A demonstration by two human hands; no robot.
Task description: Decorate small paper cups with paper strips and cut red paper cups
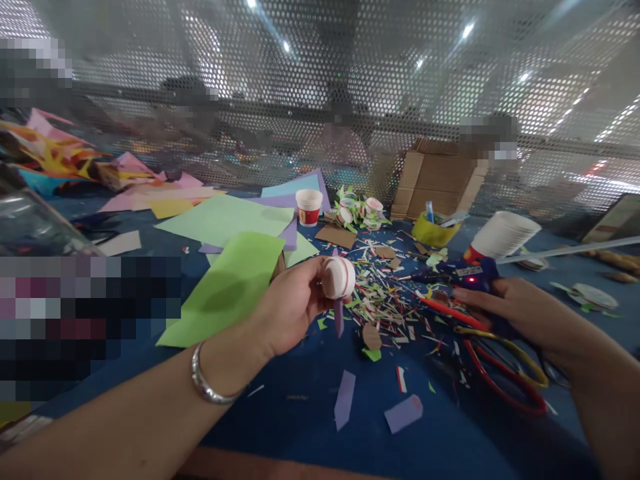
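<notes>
My left hand [290, 303] is closed on a small round white paper piece with red lines [339, 277], and a purple paper strip hangs below it. A metal bangle [207, 387] sits on that wrist. My right hand [510, 307] rests on the blue table and grips a dark blue glue gun [473, 273] with a red light, its tip pointing left over a heap of paper scraps [395, 293].
Green, purple and pink paper sheets [230, 280] lie at the left. A red-and-white paper cup [309, 207], a yellow bowl [433, 230], an upturned white cup [503, 233], a cardboard box [435, 177], red and yellow scissors handles [500, 373] and purple paper bits [403, 413] surround the work spot.
</notes>
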